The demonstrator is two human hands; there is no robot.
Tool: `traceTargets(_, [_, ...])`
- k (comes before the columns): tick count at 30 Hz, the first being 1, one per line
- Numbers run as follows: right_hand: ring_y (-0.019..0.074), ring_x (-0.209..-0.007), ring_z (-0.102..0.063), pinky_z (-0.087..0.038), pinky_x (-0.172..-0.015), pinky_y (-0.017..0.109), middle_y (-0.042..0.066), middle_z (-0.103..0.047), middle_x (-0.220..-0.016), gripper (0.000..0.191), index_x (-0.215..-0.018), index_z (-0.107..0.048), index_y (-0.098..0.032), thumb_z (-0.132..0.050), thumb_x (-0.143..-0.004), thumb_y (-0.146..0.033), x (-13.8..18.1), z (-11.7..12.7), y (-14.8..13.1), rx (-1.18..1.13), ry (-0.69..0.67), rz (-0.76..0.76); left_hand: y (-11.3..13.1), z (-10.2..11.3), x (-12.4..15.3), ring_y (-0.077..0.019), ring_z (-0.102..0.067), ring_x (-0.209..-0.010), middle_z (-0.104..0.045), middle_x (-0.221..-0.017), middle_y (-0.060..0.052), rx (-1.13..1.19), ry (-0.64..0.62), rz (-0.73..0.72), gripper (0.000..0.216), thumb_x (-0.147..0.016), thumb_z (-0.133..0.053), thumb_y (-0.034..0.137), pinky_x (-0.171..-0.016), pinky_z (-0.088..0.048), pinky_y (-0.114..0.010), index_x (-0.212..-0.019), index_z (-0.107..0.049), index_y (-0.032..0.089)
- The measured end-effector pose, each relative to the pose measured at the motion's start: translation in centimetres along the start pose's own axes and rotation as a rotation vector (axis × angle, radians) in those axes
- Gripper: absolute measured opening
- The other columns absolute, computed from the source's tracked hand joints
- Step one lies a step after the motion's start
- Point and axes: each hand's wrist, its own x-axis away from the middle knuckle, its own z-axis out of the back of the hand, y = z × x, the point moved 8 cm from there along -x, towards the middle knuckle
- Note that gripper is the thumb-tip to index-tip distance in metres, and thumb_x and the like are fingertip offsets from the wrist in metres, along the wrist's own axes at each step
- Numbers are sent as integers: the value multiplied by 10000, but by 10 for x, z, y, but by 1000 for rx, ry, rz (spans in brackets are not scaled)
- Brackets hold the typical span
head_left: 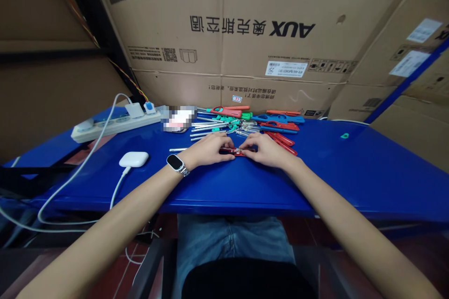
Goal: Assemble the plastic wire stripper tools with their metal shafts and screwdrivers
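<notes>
In the head view, my left hand (212,148) and right hand (268,148) are pinching opposite ends of a red casing (239,152), fingers nearly closed, low at the blue surface (333,168). A metal tube (177,150) is lying in line with it. I'm apparently fitting small inner parts; next seems to be calling for steady, careful alignment.

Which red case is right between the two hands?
The red case by the fingertips of both the left hand and right hand; the other red cases lie beyond the hands.
</notes>
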Motion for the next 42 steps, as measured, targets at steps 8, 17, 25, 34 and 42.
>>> traceTargets(8, [194, -883, -658, -481, -823, 308, 59, -743, -954, 181, -938, -760, -189, -587, -890, -165, -2, -2, 3, 7, 10, -14, -2, 1, 0, -226, -603, -918, -650, -1007, -67, 27, 7, 5, 331, -864, -648, 462, -795, -460, -322, -1050, -672, 189])
traceTargets(17, [188, -840, -644, -465, -779, 306, 61, -733, -918, 142, -928, -727, -176, -595, -877, -180, -2, 2, 2, 21, 34, -42, -28, 13, 8, -175, -662, -808, -725, -924, -66, 251, -55, 94, 214, -851, -597, 266, -720, -500, -275, -1016, -673, 153])
traceTargets(25, [177, -820, -612, -414, -727, 281, 48, -704, -903, 78, -878, -713, -190, -651, -855, -231, -25, -4, -22, 127, 31, 61, -28, 12, 5, -167, -652, -757, -738, -865, -54, 146, -57, 75, 150, -847, -609, 209, -706, -472, -269, -917, -730, 154])
traceTargets(34, [151, -692, -595, -394, -663, 257, 40, -703, -774, 93, -801, -721, -171, -637, -839, -157, -34, -16, -23, 118, -5, 67, -25, 12, 3, -166, -642, -758, -731, -847, -41, 41, -9, 43, 139, -839, -613, 150, -721, -461, -268, -896, -737, 175])
traceTargets(42, [152, -665, -606, -408, -639, 258, 39, -717, -750, 100, -790, -729, -175, -637, -817, -147, -37, -18, -20, 122, -35, 40, -21, 12, 4, -174, -646, -793, -732, -884, -48, 21, -10, 34, 146, -849, -604, 141, -757, -466, -280, -876, -742, 176])
